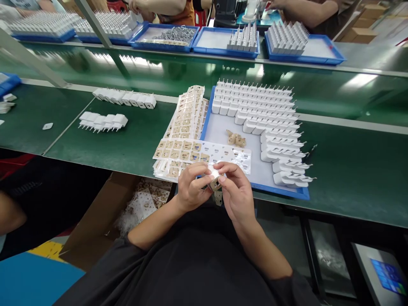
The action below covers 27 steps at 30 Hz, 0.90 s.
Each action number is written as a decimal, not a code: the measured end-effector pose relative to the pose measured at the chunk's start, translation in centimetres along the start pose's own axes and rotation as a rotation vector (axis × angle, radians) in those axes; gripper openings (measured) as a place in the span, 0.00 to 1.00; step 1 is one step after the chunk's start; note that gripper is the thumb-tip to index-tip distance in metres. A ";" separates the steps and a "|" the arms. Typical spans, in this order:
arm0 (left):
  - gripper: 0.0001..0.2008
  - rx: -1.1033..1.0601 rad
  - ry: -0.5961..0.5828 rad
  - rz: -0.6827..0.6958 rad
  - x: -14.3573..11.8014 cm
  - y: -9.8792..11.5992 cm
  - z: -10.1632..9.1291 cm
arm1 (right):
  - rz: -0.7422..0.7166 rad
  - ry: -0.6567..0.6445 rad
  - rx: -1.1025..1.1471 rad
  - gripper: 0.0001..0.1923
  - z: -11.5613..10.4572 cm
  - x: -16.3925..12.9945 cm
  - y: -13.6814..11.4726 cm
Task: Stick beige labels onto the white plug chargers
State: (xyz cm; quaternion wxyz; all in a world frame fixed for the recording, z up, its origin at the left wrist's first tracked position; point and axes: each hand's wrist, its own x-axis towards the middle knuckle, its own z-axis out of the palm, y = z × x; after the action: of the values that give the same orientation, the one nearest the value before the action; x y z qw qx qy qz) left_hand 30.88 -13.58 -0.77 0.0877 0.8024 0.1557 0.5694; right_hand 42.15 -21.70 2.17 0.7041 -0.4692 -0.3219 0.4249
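In front of my body, my left hand (195, 188) and my right hand (236, 189) are both closed on one white plug adapter (213, 171). A tan label (216, 184) with cut-outs lies against its near face, under my fingertips. Fingers cover much of the adapter. Just beyond my hands is a sheet of tan labels (178, 149), its right part peeled to bare backing. It rests across more label sheets (186, 114) and the edge of a blue tray (206, 123). Rows of white plug adapters (255, 100) fill the tray's far and right sides, prongs showing.
Crumpled tan scraps (236, 139) lie in the tray. Loose adapters (103, 121) stand in two rows to the left. Below the bench edge is a cardboard box (92, 221) with waste sheets. Co-workers' arms (306, 15) and blue trays (325, 46) are across the line.
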 end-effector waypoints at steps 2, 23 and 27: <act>0.18 0.009 0.013 0.026 -0.1 -0.1 0.0 | 0.022 0.017 0.025 0.03 0.1 0.0 -0.1; 0.20 -0.266 -0.053 -0.289 0.1 0.1 -0.7 | -0.658 -0.179 -0.664 0.09 -1.9 0.6 -2.2; 0.22 -0.374 -0.072 -0.509 -0.2 -0.7 -0.8 | -0.672 -0.383 -0.562 0.09 -2.9 1.0 -2.6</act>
State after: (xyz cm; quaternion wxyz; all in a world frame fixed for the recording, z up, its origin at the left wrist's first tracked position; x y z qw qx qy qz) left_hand 29.97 -13.06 -0.90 0.3788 0.7274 0.2408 0.5190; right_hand 45.83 -22.48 3.63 0.5765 -0.4247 -0.6819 0.1490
